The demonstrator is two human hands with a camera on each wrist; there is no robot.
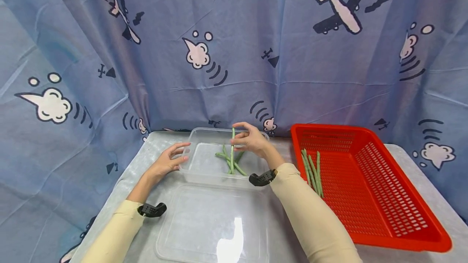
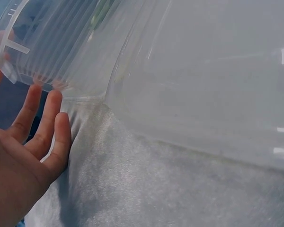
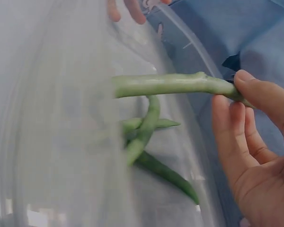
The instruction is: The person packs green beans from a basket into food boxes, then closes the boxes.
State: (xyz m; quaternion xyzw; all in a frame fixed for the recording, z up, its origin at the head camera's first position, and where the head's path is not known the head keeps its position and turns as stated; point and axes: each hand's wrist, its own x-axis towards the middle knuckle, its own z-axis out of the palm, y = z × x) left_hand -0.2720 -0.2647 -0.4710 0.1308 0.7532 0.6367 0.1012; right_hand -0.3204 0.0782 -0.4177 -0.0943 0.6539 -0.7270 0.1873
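Note:
A clear plastic container (image 1: pixel 215 179) stands at the back middle of the table. Between thumb and fingers, my right hand (image 1: pixel 254 139) pinches one end of a green bean (image 3: pixel 165 85); the bean points down into the container. Several other green beans (image 3: pixel 165 175) lie crossed on the container's floor, below the held one. At the container's left side is my left hand (image 1: pixel 168 161), its fingertips against the wall near the rim. In the left wrist view those fingers (image 2: pixel 49 118) are spread and only slightly bent.
To the right sits a red plastic basket (image 1: pixel 369 190) with several green beans (image 1: pixel 312 169) along its left side. A clear flat lid (image 1: pixel 197 222) lies on the table in front of the container. Behind the table hangs a blue patterned curtain (image 1: pixel 234 52).

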